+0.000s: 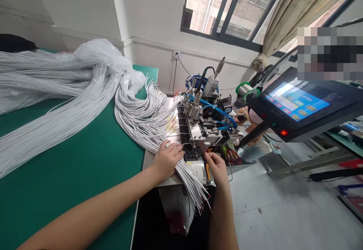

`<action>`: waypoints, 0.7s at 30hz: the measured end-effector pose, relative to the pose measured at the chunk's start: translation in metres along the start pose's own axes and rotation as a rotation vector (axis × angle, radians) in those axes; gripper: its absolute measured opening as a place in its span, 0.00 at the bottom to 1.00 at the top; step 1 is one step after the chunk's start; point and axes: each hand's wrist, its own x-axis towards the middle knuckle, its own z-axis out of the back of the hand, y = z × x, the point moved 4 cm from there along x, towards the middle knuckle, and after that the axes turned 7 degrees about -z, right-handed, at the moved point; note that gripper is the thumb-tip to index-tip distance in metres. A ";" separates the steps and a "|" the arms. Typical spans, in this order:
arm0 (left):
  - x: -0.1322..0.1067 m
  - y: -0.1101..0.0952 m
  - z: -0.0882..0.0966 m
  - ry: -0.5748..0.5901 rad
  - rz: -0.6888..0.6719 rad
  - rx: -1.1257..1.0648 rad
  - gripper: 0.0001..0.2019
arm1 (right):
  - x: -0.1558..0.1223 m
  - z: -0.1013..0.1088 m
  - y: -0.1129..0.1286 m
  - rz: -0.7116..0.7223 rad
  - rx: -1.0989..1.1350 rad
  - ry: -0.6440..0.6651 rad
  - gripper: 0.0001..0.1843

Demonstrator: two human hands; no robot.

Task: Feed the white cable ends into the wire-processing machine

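Note:
My left hand [168, 160] rests across a thick bundle of white cables [188, 176], its fingers laid forward and slightly bent beside the black slotted track [181, 119] of a bench machine [202, 119]. The cables run under the hand, and their loose ends, some with reddish tips, hang over the table's near edge. My right hand [217, 167] is at the machine's near side with thumb and forefinger pinched together. What lies between those fingertips is too small to make out. Beside that hand are an orange-and-black handled tool [208, 170] and a white roll [197, 170].
More white cables [62, 125], partly in clear plastic [99, 51], lie over the green table [113, 155]. A touchscreen panel [297, 101] and a green-rimmed wire spool [246, 90] stand to the right. Beyond the machine, another person's arm [251, 138] shows near a whitish bucket [256, 151].

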 end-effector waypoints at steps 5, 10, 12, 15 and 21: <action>0.004 -0.005 0.009 -0.057 -0.124 -0.081 0.15 | -0.030 0.003 0.035 0.126 -0.175 0.159 0.15; 0.005 -0.006 0.013 -0.078 -0.135 -0.070 0.15 | -0.049 -0.009 0.062 0.234 -0.315 0.349 0.11; 0.004 -0.005 0.012 -0.082 -0.137 -0.059 0.16 | -0.051 -0.012 0.065 0.243 -0.330 0.405 0.12; 0.002 -0.005 0.010 -0.084 -0.134 -0.043 0.16 | -0.052 -0.011 0.067 0.247 -0.344 0.438 0.12; 0.004 -0.008 0.014 -0.097 -0.195 -0.037 0.16 | -0.050 0.004 0.061 0.187 -0.321 0.411 0.11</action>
